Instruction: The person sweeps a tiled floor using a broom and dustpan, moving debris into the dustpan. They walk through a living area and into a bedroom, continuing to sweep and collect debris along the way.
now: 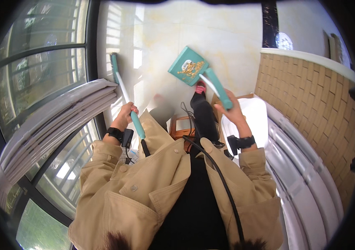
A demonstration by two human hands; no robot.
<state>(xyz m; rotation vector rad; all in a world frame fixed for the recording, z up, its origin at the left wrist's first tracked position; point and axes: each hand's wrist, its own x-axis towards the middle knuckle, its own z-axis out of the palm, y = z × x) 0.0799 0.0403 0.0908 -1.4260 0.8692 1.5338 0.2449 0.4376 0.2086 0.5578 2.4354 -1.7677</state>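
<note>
My left hand (125, 116) is closed around the handle of a broom (123, 89), white along the shaft with a green grip. Its dark-bristled green head is at the left, near the window frame. In my right hand (234, 111) is the top of the handle of a green dustpan (180, 62). Small yellowish-brown pieces of debris (192, 69) lie in the pan, beside a whitish round mark. The pan's back edge is close to my shoe (200, 87); whether it rests on the floor is hard to tell.
Dark-framed windows (91, 40) and a tied grey curtain (61, 109) line the left side. A wooden stool (177, 126) stands by my legs among black cables (190, 137). At the right are a white bin-like container (257, 120), another curtain (302, 175) and a brick-patterned wall (296, 84).
</note>
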